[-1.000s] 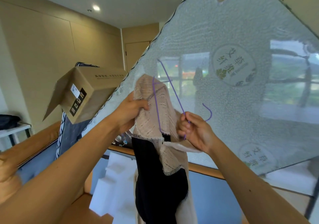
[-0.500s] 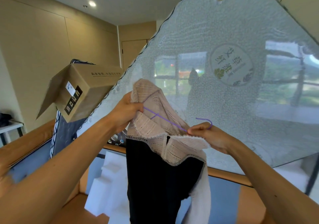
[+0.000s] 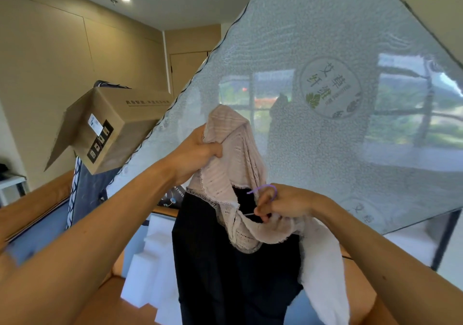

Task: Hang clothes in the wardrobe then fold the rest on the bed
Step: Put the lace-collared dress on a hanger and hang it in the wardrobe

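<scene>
Hanger-fitting step: left grip [image 3: 198,151] clutches the pink top [image 3: 238,144] at its 9 o'clock edge, right grip [image 3: 288,202] pinches the purple hanger [image 3: 262,187] at 4 o'clock; next, likely seating the shoulders

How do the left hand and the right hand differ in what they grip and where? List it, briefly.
The left hand bunches the pale pink knitted garment in a full grip; the right hand pinches the thin purple wire hanger between fingertips. The left hand is raised higher; the right hand sits lower. Both work on the same garment, held up in the air.
</scene>
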Motion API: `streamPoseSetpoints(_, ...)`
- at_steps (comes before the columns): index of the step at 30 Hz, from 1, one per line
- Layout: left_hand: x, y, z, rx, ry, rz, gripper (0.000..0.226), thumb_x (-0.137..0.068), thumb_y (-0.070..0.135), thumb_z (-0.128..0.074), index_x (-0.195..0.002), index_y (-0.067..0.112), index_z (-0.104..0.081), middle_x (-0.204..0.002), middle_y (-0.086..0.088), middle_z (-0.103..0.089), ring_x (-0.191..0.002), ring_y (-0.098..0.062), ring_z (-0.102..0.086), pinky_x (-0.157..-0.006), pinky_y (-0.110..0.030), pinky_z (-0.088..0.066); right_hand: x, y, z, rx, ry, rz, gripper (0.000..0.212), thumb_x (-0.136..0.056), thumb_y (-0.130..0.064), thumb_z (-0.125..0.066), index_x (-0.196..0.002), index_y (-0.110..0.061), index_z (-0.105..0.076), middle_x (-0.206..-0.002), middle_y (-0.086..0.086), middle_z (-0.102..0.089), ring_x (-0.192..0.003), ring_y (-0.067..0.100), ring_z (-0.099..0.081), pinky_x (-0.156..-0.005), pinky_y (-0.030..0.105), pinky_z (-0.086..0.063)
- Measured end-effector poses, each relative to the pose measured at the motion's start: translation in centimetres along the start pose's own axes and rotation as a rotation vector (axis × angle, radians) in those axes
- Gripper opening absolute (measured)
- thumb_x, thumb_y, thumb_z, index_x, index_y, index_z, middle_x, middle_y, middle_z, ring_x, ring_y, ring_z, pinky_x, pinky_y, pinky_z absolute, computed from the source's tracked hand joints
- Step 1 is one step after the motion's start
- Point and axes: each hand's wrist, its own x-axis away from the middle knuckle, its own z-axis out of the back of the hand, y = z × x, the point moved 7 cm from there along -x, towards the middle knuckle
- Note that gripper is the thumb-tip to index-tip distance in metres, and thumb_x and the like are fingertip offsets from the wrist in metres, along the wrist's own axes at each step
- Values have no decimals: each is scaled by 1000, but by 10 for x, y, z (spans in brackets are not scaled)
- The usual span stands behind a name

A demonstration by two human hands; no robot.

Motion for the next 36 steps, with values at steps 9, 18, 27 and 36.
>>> streamPoseSetpoints(9, 30, -27, 0, -315, -184, -20, 38, -90, 5, -72, -122, 23, -65, -112, 11, -75, -105, -3, -69, -88, -16, -52, 28, -28, 49, -96, 260, 15, 36, -94, -22, -65, -58, -20, -67, -53, 6, -42, -47, 18, -36, -47, 24, -29)
streamPoseSetpoints(18, 35, -56, 18, -40, -166, 138, 53, -76, 79, -58, -97, 35, -78, -95, 15, -77, -104, -21, -64, -90, -36, -49, 47, -55, 70, -28, 357, 136, 37, -92, -23, -65, -55, -24, -65, -55, 3, -48, -53, 15, -43, -57, 29, -33)
streamPoseSetpoints(27, 39, -59, 7, -383, -258, -188, 26, -89, 23, -58, -73, 5, -69, -66, 4, -56, -64, -4, -49, -61, -26, -39, 62, -46, 79, 96, 246, 117, 34, -82, -42, -59, -60, -17, -55, -62, 5, -39, -61, 17, -38, -63, 33, -32)
streamPoseSetpoints(36, 26, 11, 37, -465, 42, -556, 22, -83, 21, -60, -66, 35, -59, -61, 12, -55, -63, 3, -45, -59, -28, -36, 72, -36, 64, 117, 27, 65, 24, -93, -28, -64, -72, -18, -70, -69, -7, -55, -71, 8, -49, -75, 30, -40)
